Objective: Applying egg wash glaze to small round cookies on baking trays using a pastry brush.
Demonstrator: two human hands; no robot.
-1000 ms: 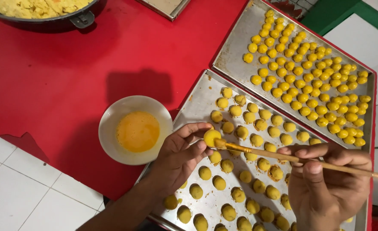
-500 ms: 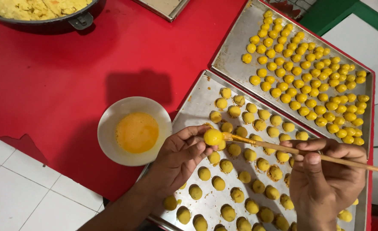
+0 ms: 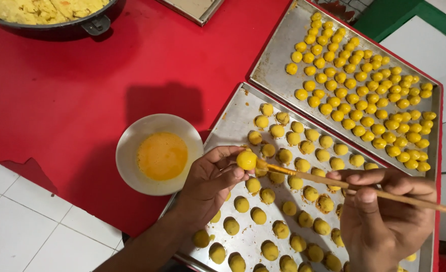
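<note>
Your left hand point(image 3: 210, 184) pinched a small round yellow dough ball point(image 3: 246, 160) in its fingers above the near metal tray point(image 3: 230, 126); your right hand point(image 3: 384, 216) gripped a thin wooden brush point(image 3: 334, 181) touching it. The ball looked soft and easily dented, best held lightly by its sides.

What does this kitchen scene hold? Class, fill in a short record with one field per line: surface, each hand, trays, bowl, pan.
surface: red table top, white tiled floor beside it
left hand: left hand pinches one yellow dough ball above the near tray
right hand: right hand holds a thin wooden brush, its tip against that ball
near tray: metal tray with rows of paler dough balls
far tray: metal tray packed with brighter yellow balls
bowl: white bowl of orange-yellow liquid, left of the near tray
pan: dark pan of yellow filling, top left
</note>
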